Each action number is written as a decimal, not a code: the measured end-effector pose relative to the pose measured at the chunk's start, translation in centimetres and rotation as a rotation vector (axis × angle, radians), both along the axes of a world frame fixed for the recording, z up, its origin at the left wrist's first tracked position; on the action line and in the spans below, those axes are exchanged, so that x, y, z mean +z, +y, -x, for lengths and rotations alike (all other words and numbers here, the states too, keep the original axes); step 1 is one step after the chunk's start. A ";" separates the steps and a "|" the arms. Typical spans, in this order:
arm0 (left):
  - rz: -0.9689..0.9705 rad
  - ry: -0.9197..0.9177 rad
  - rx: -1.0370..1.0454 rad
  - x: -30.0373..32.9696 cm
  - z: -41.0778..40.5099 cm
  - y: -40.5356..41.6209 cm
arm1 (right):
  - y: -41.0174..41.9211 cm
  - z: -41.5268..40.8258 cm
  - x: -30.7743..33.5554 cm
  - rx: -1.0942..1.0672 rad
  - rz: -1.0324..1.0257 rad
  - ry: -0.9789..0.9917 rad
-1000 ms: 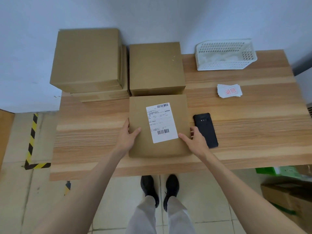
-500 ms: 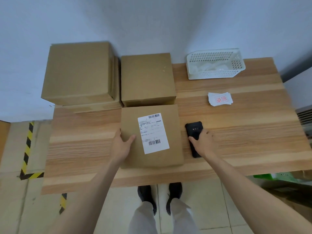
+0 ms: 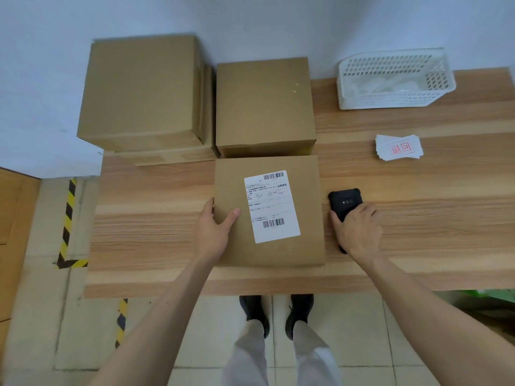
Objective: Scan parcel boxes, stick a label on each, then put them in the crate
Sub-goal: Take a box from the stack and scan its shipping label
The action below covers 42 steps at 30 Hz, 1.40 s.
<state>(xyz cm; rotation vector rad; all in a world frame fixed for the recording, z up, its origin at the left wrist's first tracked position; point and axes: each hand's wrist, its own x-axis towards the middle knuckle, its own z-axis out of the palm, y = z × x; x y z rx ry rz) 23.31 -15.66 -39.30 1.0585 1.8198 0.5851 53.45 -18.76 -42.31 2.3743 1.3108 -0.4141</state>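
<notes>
- Parcel box [image 3: 278, 254], centre of frame, lies flat on the wooden table [image 3: 418, 240]; a white shipping slip [image 3: 271, 206] with two barcodes is stuck on its top face, slightly tilted.
- Left hand [image 3: 213, 231] grips the box's left edge: thumb on top, fingers round the side.
- Right hand [image 3: 358, 232] lies over the lower part of a black handheld scanner [image 3: 345, 201], just right of the box; thumb along the scanner's left side, fingers curled over it. Scanner rests on the table.
- Second box [image 3: 264, 107] sits directly behind the labelled one, touching or almost touching it.
- Stack of larger boxes [image 3: 145, 93], upper left of frame, against the wall.
- Small pile of white labels [image 3: 398, 147] with red printed characters, right of centre, well apart from the hands.
- White perforated basket [image 3: 393, 79], upper right, on the table by the wall.
- Bottom of frame: person's light trousers and black shoes [image 3: 253, 310] on tiled floor.
</notes>
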 end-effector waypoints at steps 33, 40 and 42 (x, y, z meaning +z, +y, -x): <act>0.144 0.006 -0.112 0.5 0.4 -0.1 | 0.0 6.6 20.3 0.243 0.101 0.401; 0.123 0.048 -0.119 0.5 0.2 -0.2 | 0.6 7.2 20.5 0.338 0.189 0.273; 0.125 0.053 -0.122 0.4 0.2 -0.2 | 0.8 7.1 20.4 0.364 0.206 0.248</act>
